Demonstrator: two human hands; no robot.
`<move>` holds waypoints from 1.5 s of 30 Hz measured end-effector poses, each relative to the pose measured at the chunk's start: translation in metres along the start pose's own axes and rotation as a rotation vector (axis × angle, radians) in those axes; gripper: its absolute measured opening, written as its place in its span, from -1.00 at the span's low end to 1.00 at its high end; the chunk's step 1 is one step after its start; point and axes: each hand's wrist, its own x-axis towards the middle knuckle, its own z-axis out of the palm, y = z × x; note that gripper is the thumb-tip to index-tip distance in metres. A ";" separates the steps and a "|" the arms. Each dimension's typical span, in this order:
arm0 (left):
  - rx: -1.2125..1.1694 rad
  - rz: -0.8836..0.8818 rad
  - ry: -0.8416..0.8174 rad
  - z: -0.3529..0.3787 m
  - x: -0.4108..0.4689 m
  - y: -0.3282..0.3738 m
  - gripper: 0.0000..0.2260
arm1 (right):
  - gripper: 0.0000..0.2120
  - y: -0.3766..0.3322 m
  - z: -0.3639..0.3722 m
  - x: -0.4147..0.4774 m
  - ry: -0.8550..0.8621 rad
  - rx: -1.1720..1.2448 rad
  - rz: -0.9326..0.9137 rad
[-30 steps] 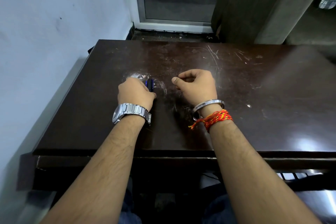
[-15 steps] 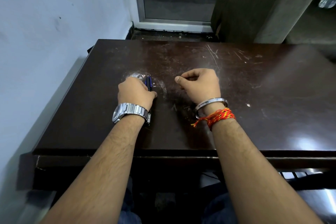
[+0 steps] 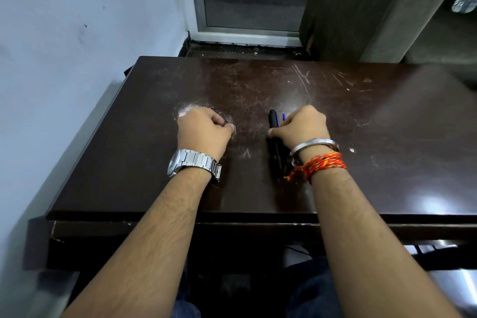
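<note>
Dark brown wood fills most of what I see. It is the bench (image 3: 387, 137), shiny and full of thin scratches. Far past my fingers, a pale blue wall (image 3: 77, 33) stands on the left. A door (image 3: 253, 8) with a grey frame stands behind the bench.

My right hand (image 3: 300, 125) rests on the bench with its fingers curled in. It holds a black pen (image 3: 272, 120). My thumb lies across the pen and pins it. The pen lies flat on the bench. One end pokes out past my fingers, away from me. The other end runs back beside my wrist, toward me. Just beside it, close to my first finger, the tip of a blue pen (image 3: 284, 116) peeks out. I think it is a second pen, but my fingers hide most of it.

My left hand (image 3: 204, 129) is well apart from the pens. Its fingers are rolled into a fist, with the thumb against the first finger. I see nothing in it. It sits on a white smudge (image 3: 184, 111) that shows just past the knuckles.

Behind those fingers, a silver watch (image 3: 191, 162) is on my left wrist. A silver bangle (image 3: 313, 143) and a red and yellow thread (image 3: 322, 165) are on my right wrist.
</note>
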 end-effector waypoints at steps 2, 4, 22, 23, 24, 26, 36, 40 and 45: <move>-0.046 0.049 -0.021 0.003 -0.002 0.001 -0.89 | -0.61 -0.002 0.006 0.000 -0.011 -0.045 0.008; -0.112 0.081 -0.054 0.007 -0.004 0.002 -0.89 | -0.63 -0.003 0.010 0.000 -0.011 -0.051 0.004; -0.474 -0.075 -0.303 0.026 -0.011 0.015 -0.81 | -0.83 -0.032 0.022 -0.019 -0.086 0.808 -0.161; -0.475 -0.057 -0.284 0.027 -0.011 0.015 -0.78 | -0.84 -0.032 0.022 -0.018 -0.083 0.819 -0.173; -0.454 -0.024 -0.265 0.028 -0.012 0.015 -0.75 | -0.85 -0.032 0.023 -0.017 -0.076 0.831 -0.182; -0.409 0.044 -0.226 0.029 -0.013 0.016 -0.75 | -0.85 -0.032 0.024 -0.016 -0.058 0.837 -0.194; -0.541 0.070 -0.265 0.031 -0.016 0.023 -0.75 | -0.83 -0.030 0.023 -0.010 0.024 0.876 -0.214; -0.446 -0.053 -0.297 0.029 -0.015 0.019 -0.74 | -0.82 -0.031 0.012 -0.012 0.093 0.935 -0.186; -0.505 -0.226 -0.292 0.028 -0.012 0.015 -0.85 | -0.84 -0.016 -0.011 -0.004 0.252 0.749 -0.082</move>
